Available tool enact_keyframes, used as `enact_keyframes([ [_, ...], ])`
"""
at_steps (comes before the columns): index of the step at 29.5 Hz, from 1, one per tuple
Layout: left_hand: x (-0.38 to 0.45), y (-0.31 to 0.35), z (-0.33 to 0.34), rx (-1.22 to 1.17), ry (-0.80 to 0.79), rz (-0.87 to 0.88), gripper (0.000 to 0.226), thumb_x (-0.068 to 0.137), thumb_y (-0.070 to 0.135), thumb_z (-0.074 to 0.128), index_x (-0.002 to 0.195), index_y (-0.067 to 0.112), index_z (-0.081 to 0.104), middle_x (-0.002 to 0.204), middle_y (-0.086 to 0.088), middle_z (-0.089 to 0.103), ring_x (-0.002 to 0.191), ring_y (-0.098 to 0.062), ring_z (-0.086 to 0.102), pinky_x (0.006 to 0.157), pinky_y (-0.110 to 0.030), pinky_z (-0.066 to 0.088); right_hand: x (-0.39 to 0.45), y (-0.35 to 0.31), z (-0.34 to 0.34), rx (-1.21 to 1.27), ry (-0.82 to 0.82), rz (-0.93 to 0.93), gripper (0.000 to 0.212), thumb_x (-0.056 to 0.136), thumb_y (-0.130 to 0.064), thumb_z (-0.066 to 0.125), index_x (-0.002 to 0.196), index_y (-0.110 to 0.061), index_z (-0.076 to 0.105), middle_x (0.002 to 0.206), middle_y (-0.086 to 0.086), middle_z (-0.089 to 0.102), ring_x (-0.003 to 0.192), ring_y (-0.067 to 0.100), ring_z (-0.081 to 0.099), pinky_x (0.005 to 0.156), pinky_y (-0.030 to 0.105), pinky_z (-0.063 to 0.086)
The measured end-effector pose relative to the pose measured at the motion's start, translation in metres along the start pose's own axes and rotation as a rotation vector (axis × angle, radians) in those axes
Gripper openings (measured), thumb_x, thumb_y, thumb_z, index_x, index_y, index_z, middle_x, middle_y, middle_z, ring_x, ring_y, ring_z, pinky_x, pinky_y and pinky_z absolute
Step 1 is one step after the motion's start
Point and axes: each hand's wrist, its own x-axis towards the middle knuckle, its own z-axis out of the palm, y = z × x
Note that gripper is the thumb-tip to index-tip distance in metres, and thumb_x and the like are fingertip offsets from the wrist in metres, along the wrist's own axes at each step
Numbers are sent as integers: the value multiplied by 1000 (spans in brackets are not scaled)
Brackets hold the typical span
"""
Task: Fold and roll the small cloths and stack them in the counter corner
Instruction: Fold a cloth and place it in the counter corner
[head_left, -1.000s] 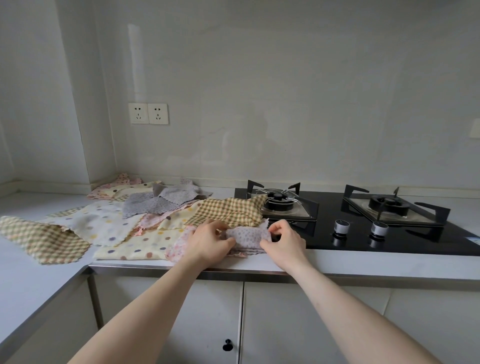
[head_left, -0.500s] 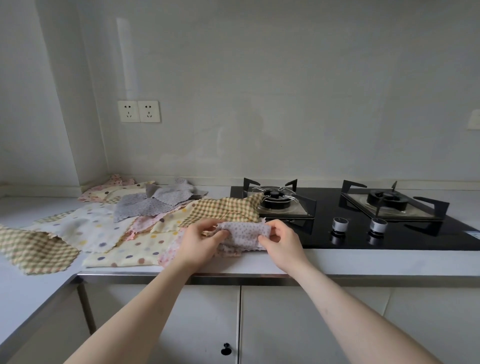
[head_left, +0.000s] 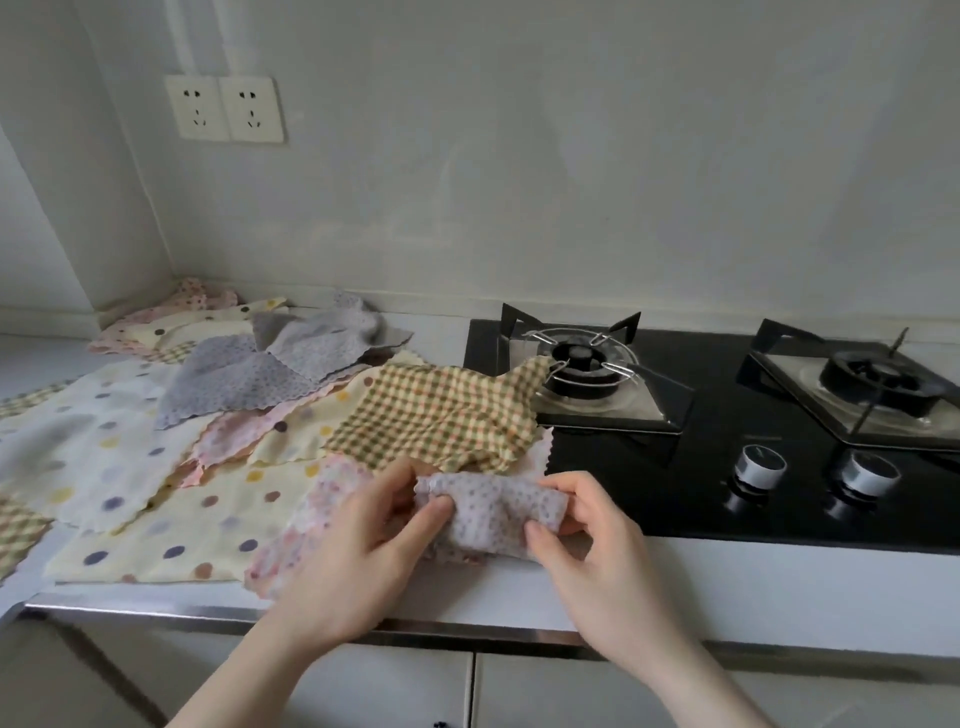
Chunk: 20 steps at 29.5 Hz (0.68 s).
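Item: small lilac dotted cloth (head_left: 491, 512), part-rolled, held just above white bench (head_left: 727, 577) front edge. Left hand (head_left: 363, 551) and right hand (head_left: 597, 545) pinch opposite ends, fingers curled, likely keeping roll tight. Corner stack not yet started.

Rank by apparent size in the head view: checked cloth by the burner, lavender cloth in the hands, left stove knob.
1. Checked cloth, largest.
2. Lavender cloth, part folded, nearer the camera, so true size unsure.
3. Left stove knob, smallest.
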Motion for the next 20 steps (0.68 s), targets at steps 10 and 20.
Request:
enact_keyframes([
  [10,27,19,-6,39,-160,-473,24,101,26,60,80,24,47,62,12,45,62,-7,45,60,-30,37,12,-31,-14,59,-14,309,20,93,-21,69,108,-33,65,103,-9,74,96,13,71,81,37,59],
  [20,74,166,-40,271,-247,-406,26,100,36,59,81,22,48,64,5,56,57,-13,50,54,-32,37,18,-166,-113,-20,-2,534,5,95,-27,71,97,-27,67,101,-10,76,92,3,73,75,32,64],
])
